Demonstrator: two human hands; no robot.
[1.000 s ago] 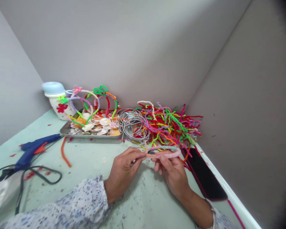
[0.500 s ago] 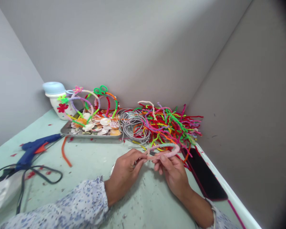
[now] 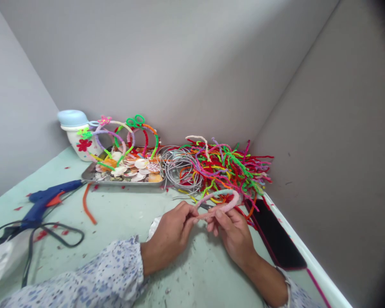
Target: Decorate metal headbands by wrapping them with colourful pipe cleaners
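A pipe-cleaner headband (image 3: 231, 201), wound in pale pink, lilac and mint, is held just above the table between my two hands. My left hand (image 3: 170, 231) pinches its left end between thumb and fingers. The other side lies in my right hand (image 3: 234, 235), with the thumb on top and the fingers curled beneath. Behind the band, a dark pointed metal tip (image 3: 206, 206) shows; the rest of that tool is hidden. Part of a crumpled white thing (image 3: 153, 226) sticks out beside my left hand.
Behind stand a tray (image 3: 137, 184) with shells and several finished headbands (image 3: 125, 143), a wire coil (image 3: 183, 171), and a heap of pipe cleaners (image 3: 237, 167). A blue glue gun (image 3: 48, 199) with its cord, and a lidded white cup (image 3: 80, 137), are left; a black pouch (image 3: 277, 237) is right.
The headband has tilted and shifted slightly, its right curve now a little higher and further left. My left fingers have shifted a little at its end; both hands keep their hold.
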